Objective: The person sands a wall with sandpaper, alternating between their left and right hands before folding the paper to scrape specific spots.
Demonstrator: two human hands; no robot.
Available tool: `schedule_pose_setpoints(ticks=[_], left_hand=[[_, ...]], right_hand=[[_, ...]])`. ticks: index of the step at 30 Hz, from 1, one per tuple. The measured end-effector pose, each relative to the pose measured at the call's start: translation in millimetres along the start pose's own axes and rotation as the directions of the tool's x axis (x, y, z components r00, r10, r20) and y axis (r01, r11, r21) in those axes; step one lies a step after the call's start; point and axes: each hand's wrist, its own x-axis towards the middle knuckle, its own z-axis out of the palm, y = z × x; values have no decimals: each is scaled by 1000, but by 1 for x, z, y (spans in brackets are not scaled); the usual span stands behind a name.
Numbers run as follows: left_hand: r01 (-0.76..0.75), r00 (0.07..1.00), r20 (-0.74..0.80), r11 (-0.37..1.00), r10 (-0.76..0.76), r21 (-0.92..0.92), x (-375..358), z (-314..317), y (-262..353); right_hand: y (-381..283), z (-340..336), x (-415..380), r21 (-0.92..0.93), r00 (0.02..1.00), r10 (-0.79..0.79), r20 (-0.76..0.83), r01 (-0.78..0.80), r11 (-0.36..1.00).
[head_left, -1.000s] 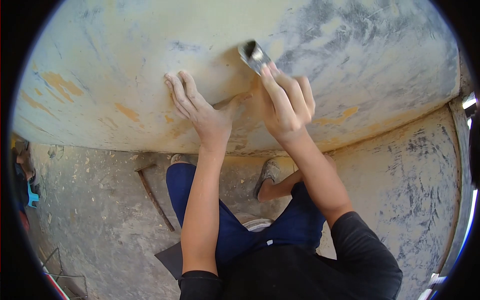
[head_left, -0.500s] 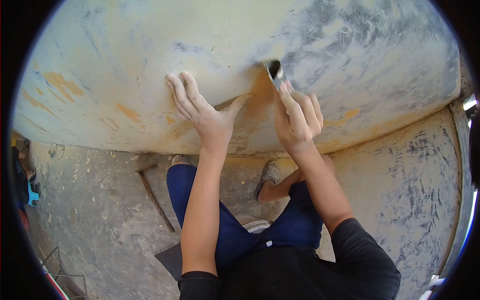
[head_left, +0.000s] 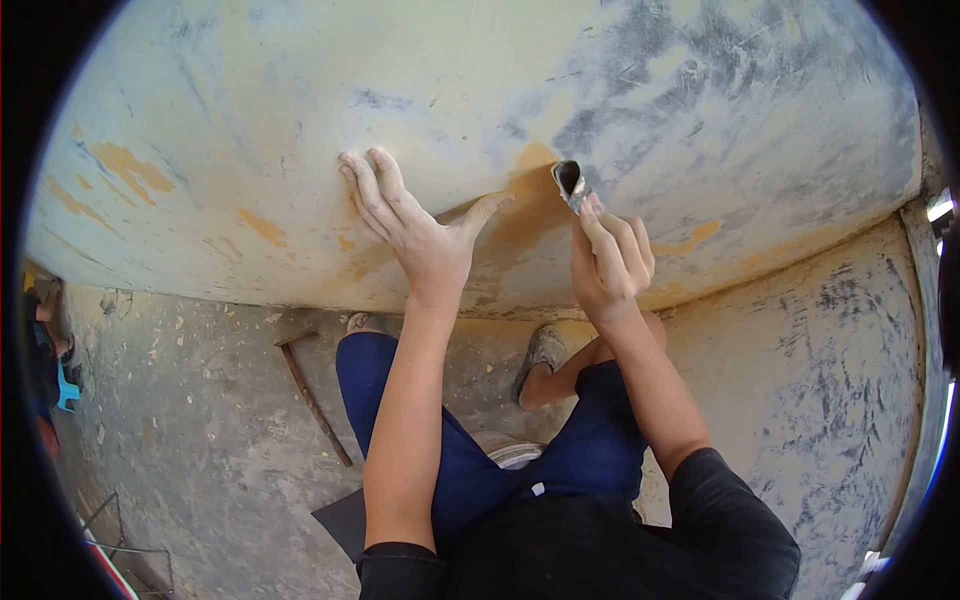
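In front of me rises a large curved panel (head_left: 240,110), pale cream with grey scuffs and orange-brown patches. My left hand (head_left: 425,230) rests against it with fingers and thumb spread; the fingertips look dusty. Between that thumb and the palm is a dark strip, which I cannot identify. My right hand (head_left: 612,255) pinches a small rolled piece of sandpaper (head_left: 568,180), with a dark hollow showing at its end and a worn, pale edge. The roll is at the panel, by the right side of a brown smear (head_left: 525,210); whether it touches is hard to tell.
On the grey floor (head_left: 220,400) lies a hammer (head_left: 315,400) with a long thin handle. A dark grey sheet (head_left: 342,522) sits beside my left leg. Another scuffed curved panel (head_left: 790,370) stands at right. Part of a person (head_left: 45,340) and a blue object (head_left: 67,388) show at far left.
My right hand has moved down and slightly right along the panel with the sandpaper roll. My left hand keeps its place on the panel, and the view has shifted a little.
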Motion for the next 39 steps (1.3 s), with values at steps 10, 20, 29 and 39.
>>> schedule_pose_setpoints(ticks=[10,20,29,39], left_hand=[[25,1000,2,997,-25,71,1,0,0],[13,1000,9,998,-14,67,-4,-1,-1],[36,999,0,998,-36,45,-1,-1,0],[-2,997,-75,1000,4,30,12,-8,23]], right_hand=[[-17,17,45,10,1000,-2,-13,2,1000],[-20,29,81,79,993,32,-114,-23,997],[7,-22,-5,-40,989,145,-23,-146,989],[37,-32,60,-33,912,393,-119,-399,916]])
